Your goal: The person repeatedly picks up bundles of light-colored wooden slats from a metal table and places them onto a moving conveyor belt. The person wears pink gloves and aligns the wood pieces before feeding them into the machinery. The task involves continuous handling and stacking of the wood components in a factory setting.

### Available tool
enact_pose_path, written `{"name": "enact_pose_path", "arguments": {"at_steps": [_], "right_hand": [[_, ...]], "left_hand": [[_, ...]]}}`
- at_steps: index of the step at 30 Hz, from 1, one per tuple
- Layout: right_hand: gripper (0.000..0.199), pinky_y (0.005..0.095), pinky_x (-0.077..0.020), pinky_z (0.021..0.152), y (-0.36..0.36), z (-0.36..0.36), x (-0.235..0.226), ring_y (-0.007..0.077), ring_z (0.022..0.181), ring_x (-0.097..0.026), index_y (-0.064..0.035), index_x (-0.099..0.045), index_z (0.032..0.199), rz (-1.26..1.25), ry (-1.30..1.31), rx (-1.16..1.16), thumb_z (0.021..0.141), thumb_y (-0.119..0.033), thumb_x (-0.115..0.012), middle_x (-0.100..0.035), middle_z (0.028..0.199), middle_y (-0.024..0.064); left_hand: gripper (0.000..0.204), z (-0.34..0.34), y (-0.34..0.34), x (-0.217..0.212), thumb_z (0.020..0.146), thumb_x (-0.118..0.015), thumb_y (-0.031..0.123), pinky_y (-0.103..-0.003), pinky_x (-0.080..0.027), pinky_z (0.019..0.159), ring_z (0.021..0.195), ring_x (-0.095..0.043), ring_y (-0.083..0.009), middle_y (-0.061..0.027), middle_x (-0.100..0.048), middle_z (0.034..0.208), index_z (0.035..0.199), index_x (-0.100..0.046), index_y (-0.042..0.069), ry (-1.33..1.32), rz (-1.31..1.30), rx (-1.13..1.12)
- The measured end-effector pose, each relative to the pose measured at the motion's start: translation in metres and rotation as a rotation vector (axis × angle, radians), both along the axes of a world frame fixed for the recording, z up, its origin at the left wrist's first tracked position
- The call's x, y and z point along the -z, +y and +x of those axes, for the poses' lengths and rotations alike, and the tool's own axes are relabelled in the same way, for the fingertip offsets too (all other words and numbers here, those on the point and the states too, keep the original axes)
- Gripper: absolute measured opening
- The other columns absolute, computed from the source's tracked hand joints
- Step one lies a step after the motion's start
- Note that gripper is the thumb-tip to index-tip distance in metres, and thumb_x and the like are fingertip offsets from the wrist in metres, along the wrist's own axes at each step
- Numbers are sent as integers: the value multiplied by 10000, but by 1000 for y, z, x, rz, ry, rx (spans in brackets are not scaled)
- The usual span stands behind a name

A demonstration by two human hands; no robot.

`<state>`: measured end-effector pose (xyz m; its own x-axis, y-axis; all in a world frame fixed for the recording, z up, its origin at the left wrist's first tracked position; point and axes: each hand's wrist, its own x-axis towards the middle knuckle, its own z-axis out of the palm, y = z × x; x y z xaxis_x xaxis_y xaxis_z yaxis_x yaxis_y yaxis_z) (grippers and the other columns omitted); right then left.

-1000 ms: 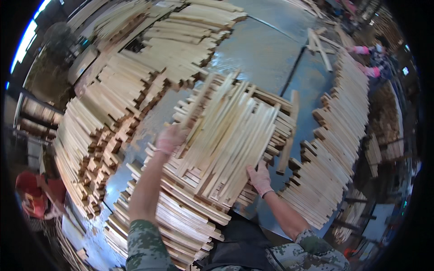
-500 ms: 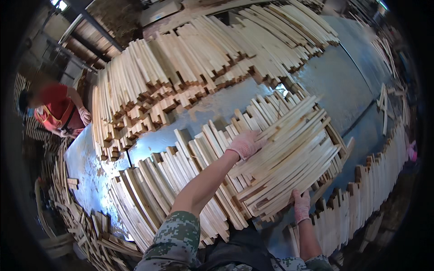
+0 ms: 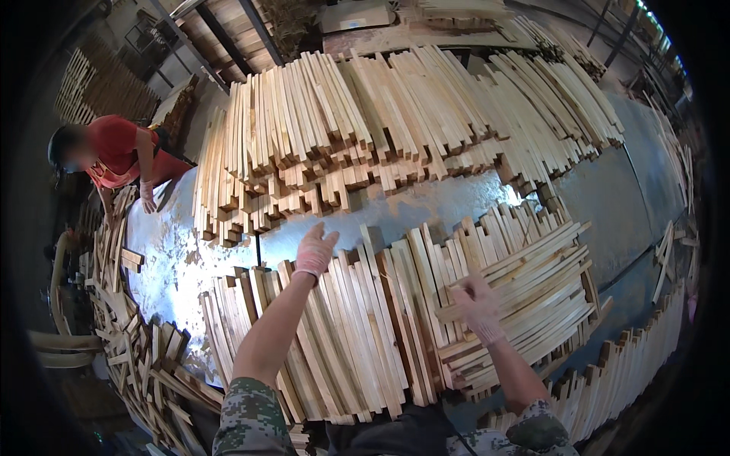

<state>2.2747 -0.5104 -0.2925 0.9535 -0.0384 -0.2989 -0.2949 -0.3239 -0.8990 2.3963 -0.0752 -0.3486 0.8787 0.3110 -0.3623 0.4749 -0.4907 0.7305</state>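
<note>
My left hand [image 3: 315,251], in a pale pink glove, is over the far ends of a near row of upright-laid wooden strips [image 3: 334,342]. Its fingers are spread and nothing is in them. To the right, my right hand [image 3: 479,310], also gloved, is above the left ends of a loose heap of strips [image 3: 544,296] lying crosswise on that row. Its fingers look curled but are smeared by motion, so whether they grip a strip is unclear. Both sleeves are camouflage-patterned.
A long, layered stack of strips [image 3: 304,114] lies across the far side of the metal table [image 3: 601,190]. Another row [image 3: 608,380] runs along the near right. Scrap pieces [image 3: 152,365] pile up at left, where a co-worker in red [image 3: 122,148] stands.
My left hand has left the crosswise strips and moved left over the row. My right hand has gone from their near edge to above their left ends. The view has shifted left.
</note>
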Motion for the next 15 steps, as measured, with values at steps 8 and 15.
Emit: {"name": "enact_pose_path", "arguments": {"at_steps": [8,15], "right_hand": [[718,377,-536,975,132,175,-5,238,955,-648,-14,-488,1568,-231,-12,-315,951,-258,-763,-674,1028,109],[962,493,-437,1219,186,306,28,442,1423,-560,-103,-253,1723,-638,-256,-311,952,-368,-764,-579,1573,233]], "left_hand": [[906,103,61,-39,968,-791,340,-412,-369,1283,1558,-441,-398,-303,-460,1656,1647,-353,-70,-88,170,-317],[966,137,135,-8,912,-849,340,-437,-420,1253,1548,-449,-383,-251,-408,1701,1663,-354,-14,-270,50,-456]]}}
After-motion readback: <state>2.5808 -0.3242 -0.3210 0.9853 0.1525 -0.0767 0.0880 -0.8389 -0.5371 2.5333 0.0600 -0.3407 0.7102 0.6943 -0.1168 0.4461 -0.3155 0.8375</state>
